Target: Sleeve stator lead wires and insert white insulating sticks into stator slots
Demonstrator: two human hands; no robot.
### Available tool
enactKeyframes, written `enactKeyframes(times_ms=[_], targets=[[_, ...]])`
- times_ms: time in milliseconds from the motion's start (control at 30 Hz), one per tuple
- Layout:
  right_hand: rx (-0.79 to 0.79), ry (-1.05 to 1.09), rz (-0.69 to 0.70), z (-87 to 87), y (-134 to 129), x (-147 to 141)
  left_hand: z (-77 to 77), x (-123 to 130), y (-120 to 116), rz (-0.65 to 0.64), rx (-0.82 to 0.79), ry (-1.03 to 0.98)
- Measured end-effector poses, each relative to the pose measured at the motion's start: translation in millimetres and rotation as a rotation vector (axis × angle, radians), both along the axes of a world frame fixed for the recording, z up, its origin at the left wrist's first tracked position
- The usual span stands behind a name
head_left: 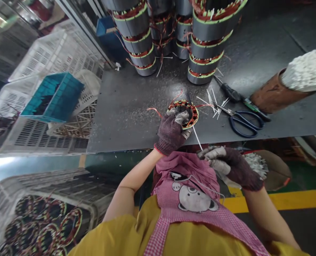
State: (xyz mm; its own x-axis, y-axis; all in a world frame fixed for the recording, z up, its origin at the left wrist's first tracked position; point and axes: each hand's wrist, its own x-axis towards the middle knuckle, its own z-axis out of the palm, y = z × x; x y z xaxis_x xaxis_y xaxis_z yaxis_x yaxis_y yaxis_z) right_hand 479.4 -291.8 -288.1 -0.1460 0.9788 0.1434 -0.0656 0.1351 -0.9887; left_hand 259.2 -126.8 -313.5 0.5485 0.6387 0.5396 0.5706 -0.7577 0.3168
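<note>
Head view: a small wound stator [193, 115] lies at the centre of the frame on the grey tabletop [136, 121], its copper leads straying out to both sides. The left hand [171, 133], in a dark knit glove, clamps down over the stator's near edge. The right hand [228, 165] is lower right of it, just past the tabletop's edge, fingers pinched together; whatever they hold is too fine to tell. A white tie [197, 138] runs down from the stator toward that hand. Loose ties [212, 101], scissors [245, 123] and a screwdriver [228, 91] lie just to the right, with taller stators [203, 46] stacked at upper centre. A slack lead could snag on the scissors, and the stator might slide on the smooth tabletop if the grip eases.
</note>
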Motion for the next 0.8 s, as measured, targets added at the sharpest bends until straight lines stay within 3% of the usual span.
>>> enactKeyframes(times_ms=[200, 500, 633, 800], targets=[[0.021, -0.004, 0.023, 9.6, 16, -6, -5.6, 0, 2, -0.014, 0.053, -0.045], [-0.061, 0.034, 0.033, 12.9, 7, -3, -6.3, 1, 3, -0.009, -0.043, -0.032], [-0.046, -0.033, -0.146, 5.4, 36, -12, -4.5, 3, 0, -0.018, -0.007, -0.075], [-0.035, -0.151, -0.329, -2.2, 68, -19, -0.1, 14, -6, 0.097, -0.005, -0.286]])
